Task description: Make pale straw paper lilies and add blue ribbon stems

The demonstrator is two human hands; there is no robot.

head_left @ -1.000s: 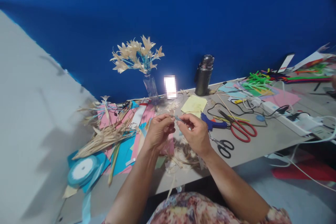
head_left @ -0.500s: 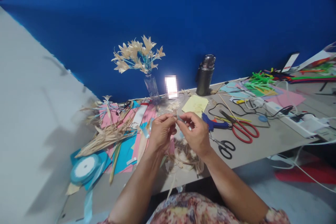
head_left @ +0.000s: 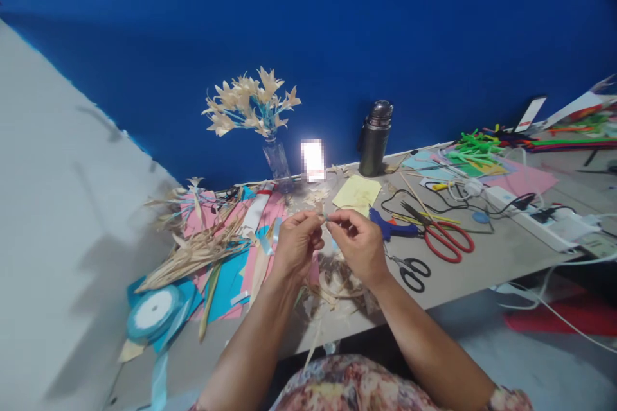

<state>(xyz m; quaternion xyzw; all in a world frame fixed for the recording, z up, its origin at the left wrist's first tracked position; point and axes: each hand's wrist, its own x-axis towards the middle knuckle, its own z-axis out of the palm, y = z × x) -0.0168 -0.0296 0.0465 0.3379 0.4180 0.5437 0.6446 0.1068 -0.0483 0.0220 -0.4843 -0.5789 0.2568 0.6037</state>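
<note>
Above the middle of the table, my left hand (head_left: 299,244) and my right hand (head_left: 360,245) meet at their fingertips, both closed in a pinch. Between them shows a small tan and bluish piece (head_left: 324,215), mostly hidden by the fingers and too small to name. Below the hands lie curled dry husk scraps (head_left: 332,286). To the right of my right hand are a blue glue gun (head_left: 396,229), black-handled scissors (head_left: 414,273) and red-handled scissors (head_left: 448,241). A yellow paper sheet (head_left: 357,192) lies just beyond the hands.
At left are a bundle of dry husks (head_left: 193,257), a blue ribbon roll (head_left: 154,313) and coloured paper (head_left: 229,279). Husk flowers (head_left: 250,99) stand in a clear vase (head_left: 276,164) by the blue wall. A thermos (head_left: 376,140) and power strip (head_left: 525,218) are right.
My right fingertips have shifted slightly around the small piece, and less of its bluish part shows now. The whole view has moved a little; both hands stay together.
</note>
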